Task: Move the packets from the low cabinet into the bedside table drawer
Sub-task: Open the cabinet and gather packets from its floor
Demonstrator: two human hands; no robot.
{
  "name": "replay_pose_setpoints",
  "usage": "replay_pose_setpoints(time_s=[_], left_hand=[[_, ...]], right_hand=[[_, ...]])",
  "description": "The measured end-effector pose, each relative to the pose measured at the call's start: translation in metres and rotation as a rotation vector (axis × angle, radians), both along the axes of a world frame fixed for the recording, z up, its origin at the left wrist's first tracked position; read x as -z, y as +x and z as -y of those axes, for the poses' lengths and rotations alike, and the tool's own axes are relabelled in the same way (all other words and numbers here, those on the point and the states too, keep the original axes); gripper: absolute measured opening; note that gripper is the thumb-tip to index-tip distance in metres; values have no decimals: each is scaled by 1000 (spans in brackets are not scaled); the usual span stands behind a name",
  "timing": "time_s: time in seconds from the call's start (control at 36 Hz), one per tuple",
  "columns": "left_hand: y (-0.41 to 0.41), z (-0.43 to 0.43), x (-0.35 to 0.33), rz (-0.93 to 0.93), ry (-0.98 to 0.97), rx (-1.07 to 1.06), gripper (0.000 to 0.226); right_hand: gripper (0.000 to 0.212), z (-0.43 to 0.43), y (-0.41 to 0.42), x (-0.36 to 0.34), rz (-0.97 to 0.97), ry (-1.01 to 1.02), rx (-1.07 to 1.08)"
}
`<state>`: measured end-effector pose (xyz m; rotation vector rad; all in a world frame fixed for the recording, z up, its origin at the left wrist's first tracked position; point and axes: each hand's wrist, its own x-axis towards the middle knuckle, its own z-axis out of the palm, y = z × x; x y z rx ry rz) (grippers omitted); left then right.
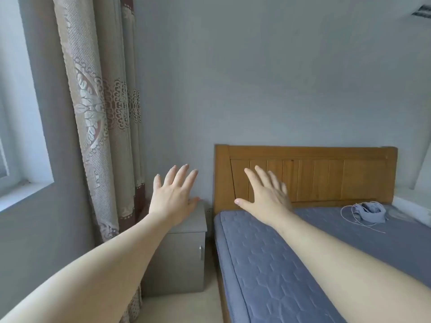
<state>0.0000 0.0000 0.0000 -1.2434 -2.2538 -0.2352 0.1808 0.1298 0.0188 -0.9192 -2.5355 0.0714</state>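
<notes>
Beside the curtain (100,113), our left hand (173,197) is raised with fingers spread, holding nothing, in front of the grey bedside table (179,259). Our right hand (265,194), also spread and empty, hovers before the headboard (326,173) above the bed (279,264). Neither the packets nor the low cabinet are in view, so we judge the task not begun. The risk is that we mistake this table for the cabinet. Its front shows a handle, but our left arm hides whether that is a drawer or a door.
</notes>
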Motion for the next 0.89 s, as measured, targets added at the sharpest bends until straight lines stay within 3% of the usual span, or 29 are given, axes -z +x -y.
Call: replay_pose_setpoints(time_s=[0.22, 0.36, 0.67, 0.89], left_hand=[[-27, -27, 80, 231, -121, 41, 63], [-71, -46, 116, 405, -81, 29, 58], [-232, -100, 182, 662, -141, -10, 53], [-320, -139, 243, 814, -305, -14, 53]], right_hand=[[74, -35, -26, 64, 135, -86, 20], [74, -54, -67, 106, 213, -153, 6], [71, -104, -226, 184, 341, -384, 48], [69, -132, -316, 255, 372, -627, 90]])
